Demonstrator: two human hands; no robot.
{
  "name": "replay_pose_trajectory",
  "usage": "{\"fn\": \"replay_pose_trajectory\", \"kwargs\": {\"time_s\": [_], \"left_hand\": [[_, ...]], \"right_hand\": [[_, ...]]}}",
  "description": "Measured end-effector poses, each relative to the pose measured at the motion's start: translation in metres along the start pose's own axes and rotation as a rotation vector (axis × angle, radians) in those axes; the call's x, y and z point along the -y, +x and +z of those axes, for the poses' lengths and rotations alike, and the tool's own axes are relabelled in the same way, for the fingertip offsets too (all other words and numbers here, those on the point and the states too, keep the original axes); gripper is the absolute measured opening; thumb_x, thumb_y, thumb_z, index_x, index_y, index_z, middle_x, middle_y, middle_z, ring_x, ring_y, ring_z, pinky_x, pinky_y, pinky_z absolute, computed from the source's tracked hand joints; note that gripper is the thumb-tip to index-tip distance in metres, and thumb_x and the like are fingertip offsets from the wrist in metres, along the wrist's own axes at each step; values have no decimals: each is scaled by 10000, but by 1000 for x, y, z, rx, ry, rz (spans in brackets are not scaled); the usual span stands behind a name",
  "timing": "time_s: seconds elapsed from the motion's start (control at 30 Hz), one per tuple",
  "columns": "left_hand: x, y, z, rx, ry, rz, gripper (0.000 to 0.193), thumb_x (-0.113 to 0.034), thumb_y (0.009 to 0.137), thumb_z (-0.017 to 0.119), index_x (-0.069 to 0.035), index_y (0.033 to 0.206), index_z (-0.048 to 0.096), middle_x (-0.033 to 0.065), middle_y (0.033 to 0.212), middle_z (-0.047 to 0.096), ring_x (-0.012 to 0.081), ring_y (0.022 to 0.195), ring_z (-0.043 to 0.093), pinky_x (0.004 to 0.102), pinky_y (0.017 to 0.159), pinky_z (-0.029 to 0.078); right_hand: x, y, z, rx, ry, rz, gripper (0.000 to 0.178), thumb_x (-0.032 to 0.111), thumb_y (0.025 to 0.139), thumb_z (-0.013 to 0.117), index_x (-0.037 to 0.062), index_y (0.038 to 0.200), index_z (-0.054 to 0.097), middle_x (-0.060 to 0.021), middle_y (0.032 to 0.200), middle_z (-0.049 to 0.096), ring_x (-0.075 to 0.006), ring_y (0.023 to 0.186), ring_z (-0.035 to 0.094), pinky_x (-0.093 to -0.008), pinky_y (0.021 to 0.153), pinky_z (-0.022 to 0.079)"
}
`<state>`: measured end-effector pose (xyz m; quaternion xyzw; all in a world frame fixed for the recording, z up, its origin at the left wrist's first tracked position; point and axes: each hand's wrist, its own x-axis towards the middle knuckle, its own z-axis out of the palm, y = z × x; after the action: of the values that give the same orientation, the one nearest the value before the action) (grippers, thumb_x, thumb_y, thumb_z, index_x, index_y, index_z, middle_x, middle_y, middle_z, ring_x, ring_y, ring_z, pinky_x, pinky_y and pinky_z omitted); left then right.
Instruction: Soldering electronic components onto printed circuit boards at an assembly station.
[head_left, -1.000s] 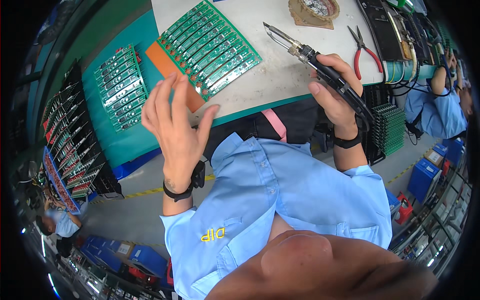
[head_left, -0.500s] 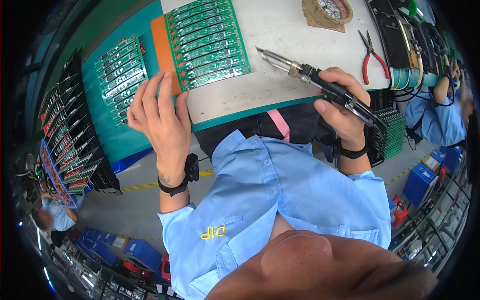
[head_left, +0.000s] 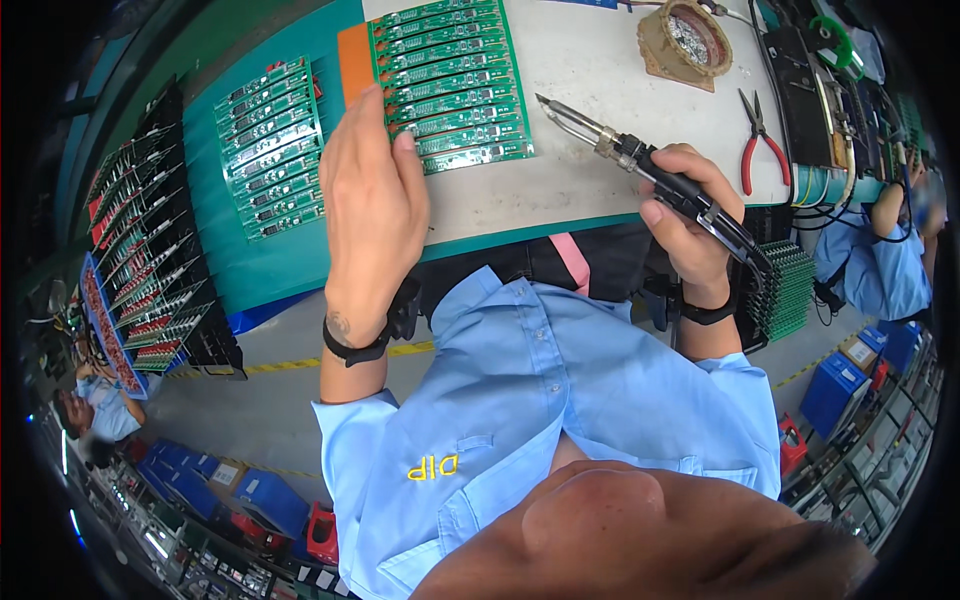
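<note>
My right hand [head_left: 697,215] grips a black soldering iron [head_left: 640,160] with a thin metal guide beside its tip. The tip points up and left, just right of a green circuit board panel [head_left: 455,85] made of several strips. My left hand [head_left: 372,215] is at that panel's lower left corner, its fingers stretched out and close together. Its fingertips overlap an orange strip [head_left: 355,65], and the thumb lies over the panel's corner; whether it presses down I cannot tell. A second circuit board panel [head_left: 270,150] lies on the green mat to the left.
Red-handled pliers [head_left: 762,145] and a tan pot [head_left: 690,45] of silvery scraps occupy the table's right side. Cables [head_left: 830,200] hang at the right edge, above stacked green boards [head_left: 785,285]. A rack of boards [head_left: 150,240] stands far left. Other people work at both sides.
My left hand has moved right, from between the two panels onto the right panel's corner, and its fingers have drawn together. The soldering iron stays in my right hand. The view has shifted slightly.
</note>
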<state>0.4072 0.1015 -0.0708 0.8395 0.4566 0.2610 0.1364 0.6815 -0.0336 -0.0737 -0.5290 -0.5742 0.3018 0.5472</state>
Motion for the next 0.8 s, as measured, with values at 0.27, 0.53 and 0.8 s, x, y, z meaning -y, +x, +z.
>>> {"fn": "replay_pose_trajectory", "kwargs": {"time_s": [0.27, 0.53, 0.8], "left_hand": [[-2, 13, 8, 16, 173, -9, 412, -123, 990, 554, 87, 1337, 486, 305, 1297, 570, 473, 1247, 523, 523, 1054, 410], [3, 17, 10, 40, 34, -42, 438, -152, 1000, 548, 91, 1356, 470, 307, 1332, 546, 471, 1287, 495, 538, 1088, 378], [1, 1, 5, -1, 68, 29, 479, -149, 999, 558, 84, 1399, 434, 293, 1405, 493, 469, 1362, 416, 523, 1130, 336]], "right_hand": [[-7, -3, -4, -42, 26, 16, 402, 62, 819, 758, -62, 1171, 607, -134, 971, 629, -168, 836, 609, -277, 761, 489], [-1, -1, -3, -7, 23, -3, 400, 55, 801, 762, -61, 1156, 617, -137, 968, 634, -176, 835, 611, -280, 756, 486], [16, -2, 4, 114, 27, 88, 384, 38, 753, 760, -62, 1106, 647, -138, 947, 649, -193, 821, 614, -296, 755, 480]]}}
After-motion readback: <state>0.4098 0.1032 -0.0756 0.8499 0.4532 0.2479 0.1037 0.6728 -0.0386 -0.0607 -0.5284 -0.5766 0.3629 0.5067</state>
